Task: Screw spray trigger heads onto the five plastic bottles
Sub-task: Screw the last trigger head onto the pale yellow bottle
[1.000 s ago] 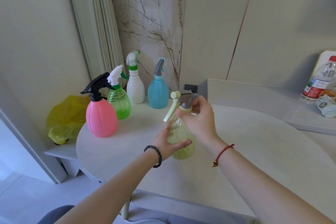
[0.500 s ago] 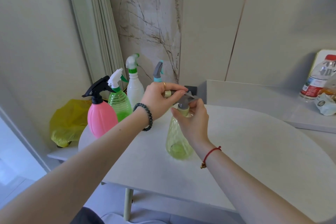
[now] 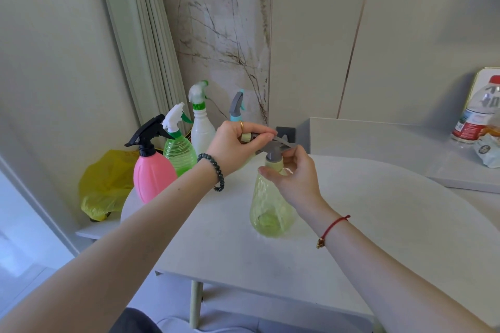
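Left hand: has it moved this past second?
Yes: the left hand rose from the belly of the yellow bottle to its trigger head, higher above the table.

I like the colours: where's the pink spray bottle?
Head view: the pink spray bottle stands on the table at its left edge, beside the green spray bottle, a yellow bag left of it.

Both forearms (image 3: pixel 151 222) are bare. The left hand (image 3: pixel 232 143) wears a thin gold ring (image 3: pixel 241 124), and its wrist a bracelet (image 3: pixel 216 167) of dark round beads, perhaps deep green. A red cord (image 3: pixel 334 226) with a small gold charm (image 3: pixel 320 244) circles the right wrist.
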`<state>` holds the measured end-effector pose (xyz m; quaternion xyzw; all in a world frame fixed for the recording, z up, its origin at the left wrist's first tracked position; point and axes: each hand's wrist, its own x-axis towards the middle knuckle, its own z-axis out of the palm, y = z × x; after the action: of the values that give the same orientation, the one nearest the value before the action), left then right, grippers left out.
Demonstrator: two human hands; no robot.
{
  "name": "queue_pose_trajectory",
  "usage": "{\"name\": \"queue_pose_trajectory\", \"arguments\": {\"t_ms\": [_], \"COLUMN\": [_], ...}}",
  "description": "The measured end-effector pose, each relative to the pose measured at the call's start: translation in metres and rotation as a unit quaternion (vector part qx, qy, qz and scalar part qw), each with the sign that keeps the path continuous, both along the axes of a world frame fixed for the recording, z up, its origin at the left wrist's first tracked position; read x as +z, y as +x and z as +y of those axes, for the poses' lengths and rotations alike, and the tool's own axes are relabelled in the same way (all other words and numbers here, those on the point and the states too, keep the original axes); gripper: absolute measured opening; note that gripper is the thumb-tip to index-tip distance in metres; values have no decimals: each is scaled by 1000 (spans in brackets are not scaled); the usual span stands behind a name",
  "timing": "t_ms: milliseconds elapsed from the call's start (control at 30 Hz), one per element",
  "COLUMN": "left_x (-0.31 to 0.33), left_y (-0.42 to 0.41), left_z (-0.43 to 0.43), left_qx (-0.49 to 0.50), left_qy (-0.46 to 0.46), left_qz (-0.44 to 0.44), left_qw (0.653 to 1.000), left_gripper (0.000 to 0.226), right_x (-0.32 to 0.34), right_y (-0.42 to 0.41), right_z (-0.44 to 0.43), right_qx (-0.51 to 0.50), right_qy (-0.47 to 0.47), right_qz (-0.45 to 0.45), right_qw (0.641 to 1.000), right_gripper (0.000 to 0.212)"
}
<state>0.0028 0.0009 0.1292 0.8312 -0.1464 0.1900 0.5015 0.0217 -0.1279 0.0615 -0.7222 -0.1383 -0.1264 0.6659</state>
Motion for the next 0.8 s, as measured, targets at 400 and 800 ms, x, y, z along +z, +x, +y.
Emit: {"name": "queue_pose_trajectory", "arguments": {"t_ms": [400, 800], "left_x": [2, 1], "left_y": [3, 5], "left_z": [1, 2], "left_qx": [-24, -36], "left_qy": [-1, 1], "left_qz": [1, 6], "left_qw": [1000, 999], "left_gripper": [19, 18], "right_x": [5, 2], "right_y": [-1, 3], "right_z": [-6, -10], "right_qx": [33, 60], "right_qy": [6, -19], "right_qz": [4, 0], "right_qw": [999, 998], "right_gripper": [32, 35]}}
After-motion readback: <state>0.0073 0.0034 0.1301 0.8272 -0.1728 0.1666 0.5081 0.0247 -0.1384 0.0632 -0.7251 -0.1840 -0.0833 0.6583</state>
